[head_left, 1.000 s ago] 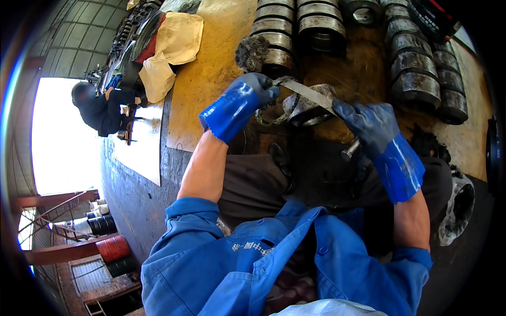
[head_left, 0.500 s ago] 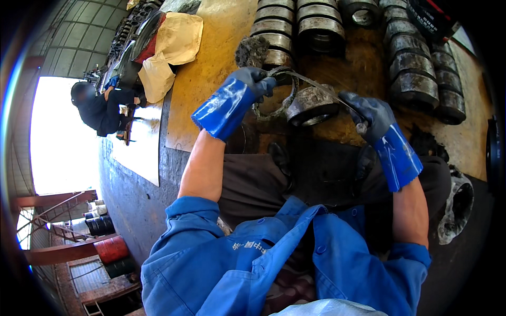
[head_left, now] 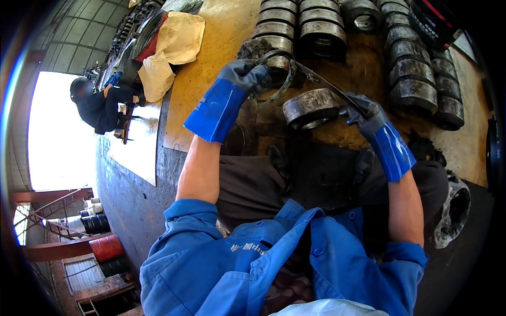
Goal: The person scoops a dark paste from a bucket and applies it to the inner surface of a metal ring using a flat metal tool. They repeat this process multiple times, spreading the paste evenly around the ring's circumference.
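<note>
My left hand [head_left: 238, 79], in a blue and grey rubber glove, is closed on the edge of a thin, grimy ring [head_left: 290, 80] held up above the work surface. My gloved right hand [head_left: 366, 117] grips a long, narrow knife-like blade [head_left: 329, 86]. The blade slants up and left, its far end at the ring's right rim; whether it touches cannot be made out. Below the blade, a thick metal ring [head_left: 310, 107] lies tilted on the yellowish surface. Behind my left hand is a dark, shaggy lump [head_left: 254, 48], perhaps a greasy rag.
Rows of stacked metal rings [head_left: 414, 81] stand at the far side, with a black container [head_left: 432, 23] at the far right. Brown paper [head_left: 180, 38] lies far left. A person in dark clothes [head_left: 100, 108] sits at left. Crumpled plastic [head_left: 454, 210] lies right of my knee.
The thin ring has turned and shows more of its round opening. The blade's far end has risen slightly, and my right hand has shifted a little. The thick metal ring below has tilted differently.
</note>
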The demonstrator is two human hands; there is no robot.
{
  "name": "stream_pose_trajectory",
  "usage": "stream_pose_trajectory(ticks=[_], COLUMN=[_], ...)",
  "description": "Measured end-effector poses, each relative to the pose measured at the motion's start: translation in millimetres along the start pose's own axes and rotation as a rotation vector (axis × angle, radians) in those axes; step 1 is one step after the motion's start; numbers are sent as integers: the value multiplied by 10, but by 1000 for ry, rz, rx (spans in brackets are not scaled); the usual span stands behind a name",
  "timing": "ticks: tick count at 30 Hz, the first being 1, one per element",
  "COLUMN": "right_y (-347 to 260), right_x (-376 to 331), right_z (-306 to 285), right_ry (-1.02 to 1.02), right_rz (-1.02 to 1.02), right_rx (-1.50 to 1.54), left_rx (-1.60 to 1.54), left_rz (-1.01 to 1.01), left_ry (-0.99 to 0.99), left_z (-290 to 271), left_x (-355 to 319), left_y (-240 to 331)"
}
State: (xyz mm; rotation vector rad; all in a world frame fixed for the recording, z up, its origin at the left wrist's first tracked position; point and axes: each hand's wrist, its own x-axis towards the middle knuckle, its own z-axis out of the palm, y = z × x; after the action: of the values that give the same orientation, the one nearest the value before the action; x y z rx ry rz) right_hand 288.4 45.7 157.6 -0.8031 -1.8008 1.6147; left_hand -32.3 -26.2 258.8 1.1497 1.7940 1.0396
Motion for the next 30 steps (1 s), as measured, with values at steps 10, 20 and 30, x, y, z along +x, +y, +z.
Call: stream_pose_trajectory(ticks=[10, 20, 30], right_y=[-80, -210, -332], right_x=[22, -23, -90], right_z=[102, 306, 357], right_ry=[-68, -97, -120], right_rz=[316, 599, 693], right_rx=[282, 681, 931], left_rx=[-163, -461, -289], left_rz=[239, 226, 564], left_ry=[74, -122, 97], left_z=[67, -132, 142], left_x=[20, 320, 142], left_y=[2, -335, -41])
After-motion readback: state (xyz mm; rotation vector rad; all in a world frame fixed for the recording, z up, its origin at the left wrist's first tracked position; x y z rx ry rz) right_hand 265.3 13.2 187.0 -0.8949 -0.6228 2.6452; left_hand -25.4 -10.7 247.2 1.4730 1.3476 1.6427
